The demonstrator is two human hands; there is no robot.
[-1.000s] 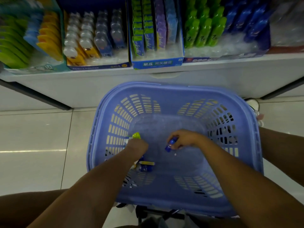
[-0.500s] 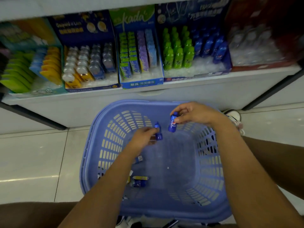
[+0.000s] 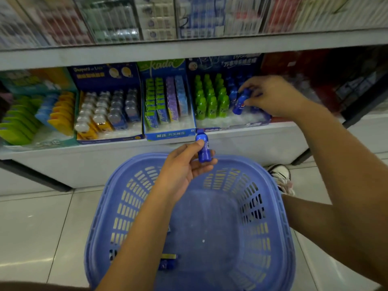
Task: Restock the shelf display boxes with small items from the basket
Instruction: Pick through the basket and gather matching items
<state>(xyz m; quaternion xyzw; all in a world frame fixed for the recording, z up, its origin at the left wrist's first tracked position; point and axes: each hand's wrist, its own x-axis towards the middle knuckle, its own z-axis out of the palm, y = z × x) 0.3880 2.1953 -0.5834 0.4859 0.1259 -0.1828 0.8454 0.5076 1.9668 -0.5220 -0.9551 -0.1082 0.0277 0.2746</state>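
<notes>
The right hand (image 3: 273, 97) gripped a small blue bottle (image 3: 240, 102) with curled fingers, holding it tilted over the right side of a display box (image 3: 231, 127) on the lower shelf (image 3: 126, 164). That side held more blue bottles, mostly hidden by the hand. The left side held upright green bottles (image 3: 210, 97) in close rows. The left hand (image 3: 184, 166) pinched a second blue bottle (image 3: 203, 149) between thumb and fingers, upright, above the far rim of the blue basket (image 3: 117, 196) and just below the shelf's front edge.

In the basket lay a small blue and yellow item (image 3: 168, 261) near the left wall, beside the left forearm. Something dark showed past the forearm, too hidden to name.

Left of the bottle box stood a blue box (image 3: 170, 135) of green, purple and blue packs, then a dark blue box (image 3: 109, 140) of clear-topped items.

An upper shelf (image 3: 189, 53) overhung the boxes, leaving a low gap above them. The basket stood on the tiled floor (image 3: 31, 227) close before the shelf's base, with a shoe (image 3: 280, 175) just beside its far right corner.
</notes>
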